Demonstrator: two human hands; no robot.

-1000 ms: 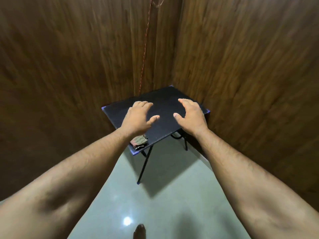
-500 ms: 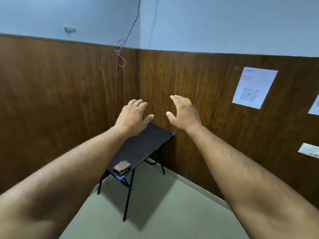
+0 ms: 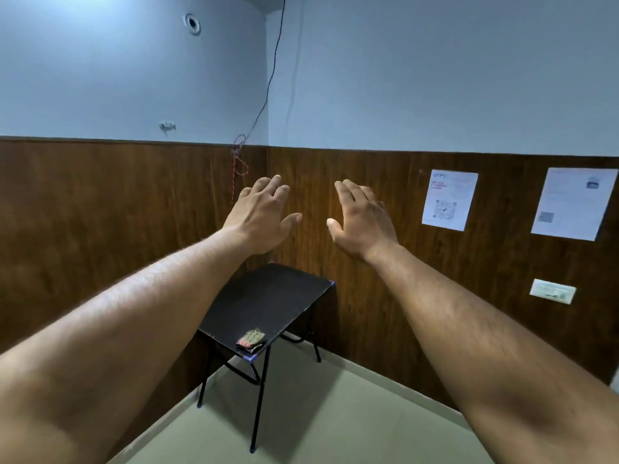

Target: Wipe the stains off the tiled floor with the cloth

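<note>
A small folded cloth (image 3: 250,339), greenish with red stripes, lies near the front corner of a black folding table (image 3: 268,306) in the room's corner. Both my arms are stretched forward at chest height. My left hand (image 3: 261,217) and my right hand (image 3: 363,217) hover side by side in front of the wood-panelled wall, well above the table, fingers straight and spread, holding nothing. The pale green tiled floor (image 3: 318,413) shows below the table; no stains are plain to see from here.
Wood panelling (image 3: 100,212) covers the lower walls. A red cord (image 3: 239,162) hangs in the corner. Two paper sheets (image 3: 449,199) and a small label (image 3: 552,291) are stuck on the right wall. The table's thin legs (image 3: 259,403) stand on the floor.
The view has tilted upward from the tabletop to the walls. Both hands have risen with it and now sit higher above the table, still apart and holding nothing.
</note>
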